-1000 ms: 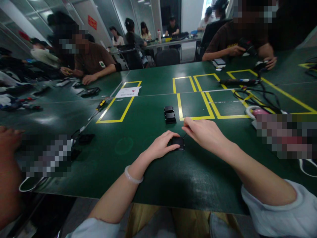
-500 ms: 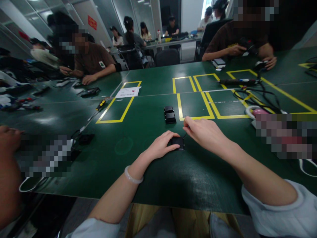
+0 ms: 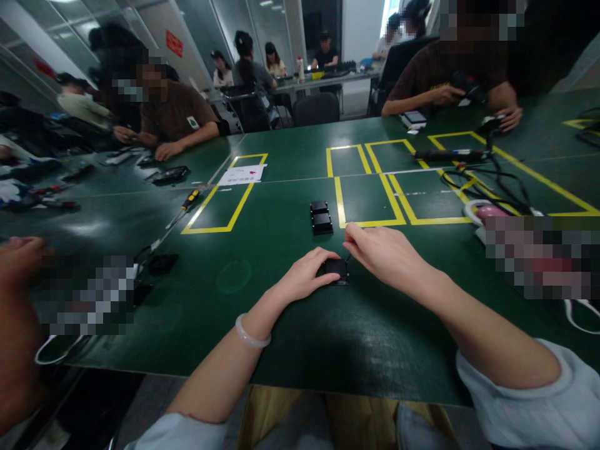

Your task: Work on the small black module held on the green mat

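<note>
My left hand [image 3: 305,274] is closed on a small flat black block [image 3: 336,270] lying on the green table [image 3: 281,337], its fingers along the far side and its thumb on the near side. Small bright bits show at the block's right edge. Fingers pinched, my right hand [image 3: 382,249] holds a thin dark rod [image 3: 347,257] that slants down to the block's far right corner. The rod's kind is too small to make out. Just beyond my hands sit two similar black blocks [image 3: 321,219], one behind the other and touching.
Yellow tape rectangles [image 3: 340,201] mark the table. A white paper [image 3: 242,174] and a yellow-black screwdriver [image 3: 191,199] lie left. Black cables [image 3: 499,181] and a pink item [image 3: 492,214] are on the right. Co-workers sit opposite; another person's arm [image 3: 16,300] reaches in at left.
My right hand has shifted slightly left and down with the thin rod. My left hand and the block stay where they were.
</note>
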The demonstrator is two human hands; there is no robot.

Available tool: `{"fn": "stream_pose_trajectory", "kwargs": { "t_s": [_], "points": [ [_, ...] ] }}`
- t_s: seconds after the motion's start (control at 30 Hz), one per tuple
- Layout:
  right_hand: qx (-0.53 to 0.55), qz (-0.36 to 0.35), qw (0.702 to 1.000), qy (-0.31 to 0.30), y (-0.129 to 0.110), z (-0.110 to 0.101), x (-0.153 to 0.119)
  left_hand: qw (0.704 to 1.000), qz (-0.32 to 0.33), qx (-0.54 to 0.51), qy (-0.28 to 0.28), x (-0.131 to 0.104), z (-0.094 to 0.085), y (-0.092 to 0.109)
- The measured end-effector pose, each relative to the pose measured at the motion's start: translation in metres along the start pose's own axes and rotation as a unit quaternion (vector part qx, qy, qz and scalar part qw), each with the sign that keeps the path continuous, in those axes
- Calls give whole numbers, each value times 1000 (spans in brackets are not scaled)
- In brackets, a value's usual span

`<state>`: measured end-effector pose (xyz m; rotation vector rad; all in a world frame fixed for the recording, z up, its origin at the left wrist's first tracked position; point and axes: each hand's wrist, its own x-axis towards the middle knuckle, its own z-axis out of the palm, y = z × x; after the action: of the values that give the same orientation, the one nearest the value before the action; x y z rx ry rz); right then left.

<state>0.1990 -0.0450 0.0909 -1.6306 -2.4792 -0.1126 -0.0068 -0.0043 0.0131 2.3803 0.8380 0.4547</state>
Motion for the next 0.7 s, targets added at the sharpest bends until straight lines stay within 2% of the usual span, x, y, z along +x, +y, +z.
{"fn": "stream_pose_trajectory", "kwargs": {
  "t_s": [0.23, 0.4, 0.7],
  "points": [
    [38, -9, 999, 19, -1, -2, -2, 1000, 3, 5, 1, 0, 1, -2],
    [15, 5, 1000, 6, -1, 1, 0, 1000, 1, 3, -1, 0, 1, -2],
    [63, 7, 998, 14, -1, -4, -3, 1000, 6, 6, 0, 0, 0, -1]
  ]
}}
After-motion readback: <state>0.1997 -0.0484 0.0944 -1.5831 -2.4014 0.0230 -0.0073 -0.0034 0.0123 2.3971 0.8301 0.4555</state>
